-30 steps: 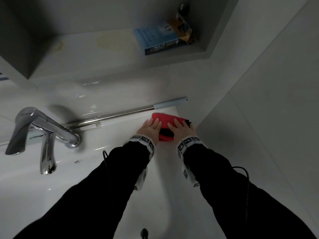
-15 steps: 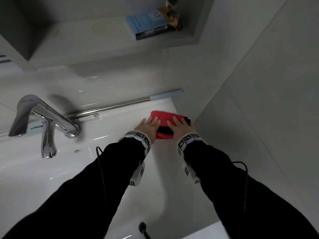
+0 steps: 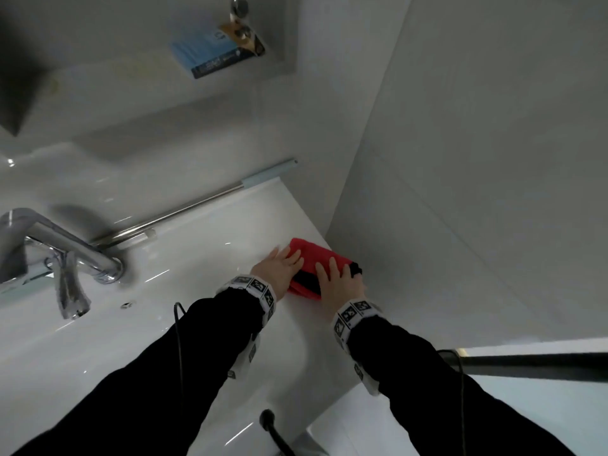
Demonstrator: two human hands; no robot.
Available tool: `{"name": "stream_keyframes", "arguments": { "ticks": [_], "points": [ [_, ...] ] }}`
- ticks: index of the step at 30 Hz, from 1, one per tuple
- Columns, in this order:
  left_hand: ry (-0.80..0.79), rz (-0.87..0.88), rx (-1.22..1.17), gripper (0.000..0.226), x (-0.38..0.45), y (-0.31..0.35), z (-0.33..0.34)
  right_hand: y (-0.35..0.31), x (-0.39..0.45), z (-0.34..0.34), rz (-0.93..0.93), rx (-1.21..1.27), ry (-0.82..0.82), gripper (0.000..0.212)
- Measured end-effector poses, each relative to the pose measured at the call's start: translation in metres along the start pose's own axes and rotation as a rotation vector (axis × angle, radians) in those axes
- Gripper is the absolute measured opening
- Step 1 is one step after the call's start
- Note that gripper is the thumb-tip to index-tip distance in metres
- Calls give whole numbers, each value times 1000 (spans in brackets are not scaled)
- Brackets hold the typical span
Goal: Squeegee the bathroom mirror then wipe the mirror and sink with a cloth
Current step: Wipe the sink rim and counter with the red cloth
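From the head camera, the folded red cloth with a black edge [image 3: 311, 261] lies on the right rim of the white ceramic sink [image 3: 204, 245], close to the grey tiled wall [image 3: 460, 192]. The left hand [image 3: 279, 268] and the right hand [image 3: 339, 280] both press flat on it with straight fingers, gripping nothing. Compared with half a second ago, the hands and cloth stay together, in the same pose. The chrome tap [image 3: 62, 255] stands at the left, and the long metal squeegee handle [image 3: 197, 205] lies behind.
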State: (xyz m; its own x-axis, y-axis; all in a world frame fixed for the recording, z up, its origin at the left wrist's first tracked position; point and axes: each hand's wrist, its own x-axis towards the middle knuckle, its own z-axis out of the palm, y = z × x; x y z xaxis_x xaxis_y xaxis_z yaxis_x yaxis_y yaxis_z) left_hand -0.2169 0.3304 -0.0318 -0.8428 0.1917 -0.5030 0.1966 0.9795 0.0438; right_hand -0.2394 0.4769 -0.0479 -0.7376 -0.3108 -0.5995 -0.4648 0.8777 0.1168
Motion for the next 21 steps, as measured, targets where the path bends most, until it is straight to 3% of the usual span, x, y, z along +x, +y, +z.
{"name": "stream_keyframes", "arguments": {
  "ticks": [6, 13, 21],
  "points": [
    [41, 146, 4, 65, -10, 25, 21, 0, -43, 35, 87, 22, -20, 65],
    [10, 111, 11, 66, 1, 20, 16, 0, -27, 22, 169, 197, -36, 61],
    [8, 72, 60, 57, 21, 25, -5, 24, -13, 5, 80, 84, -52, 68]
  ]
}}
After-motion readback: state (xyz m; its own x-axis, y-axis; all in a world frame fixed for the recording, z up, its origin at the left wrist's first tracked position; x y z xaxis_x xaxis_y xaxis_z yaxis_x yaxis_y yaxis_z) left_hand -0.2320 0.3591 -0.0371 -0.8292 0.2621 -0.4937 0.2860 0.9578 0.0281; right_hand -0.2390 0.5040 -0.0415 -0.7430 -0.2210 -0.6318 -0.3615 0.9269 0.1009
